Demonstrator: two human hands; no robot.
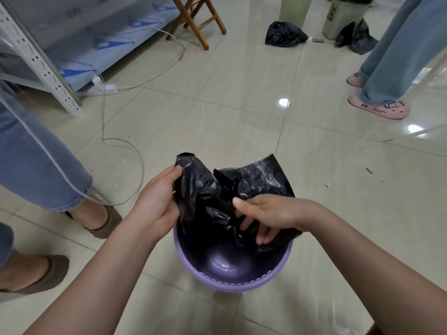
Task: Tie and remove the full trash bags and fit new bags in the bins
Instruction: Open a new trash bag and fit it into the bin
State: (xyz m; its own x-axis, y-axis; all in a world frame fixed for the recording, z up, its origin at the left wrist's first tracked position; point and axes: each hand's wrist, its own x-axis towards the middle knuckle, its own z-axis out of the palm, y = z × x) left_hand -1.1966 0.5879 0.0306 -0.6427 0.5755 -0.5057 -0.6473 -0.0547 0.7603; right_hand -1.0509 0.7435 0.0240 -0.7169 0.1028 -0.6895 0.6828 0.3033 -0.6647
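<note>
Hands (244,209) and black bag (208,189) over purple bin rim (232,285)

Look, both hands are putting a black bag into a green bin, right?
Not quite: the bin is purple, not green, as the head view shows. The left hand grips the black bag and the right hand reaches into it over that bin.

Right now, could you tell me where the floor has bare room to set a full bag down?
Bare tile lies right of the purple plastic bin, before the pink slippers, and mid-floor before the wooden stool. Crowded: left, with the white cable and brown shoes; far right, tied black bags.
</note>
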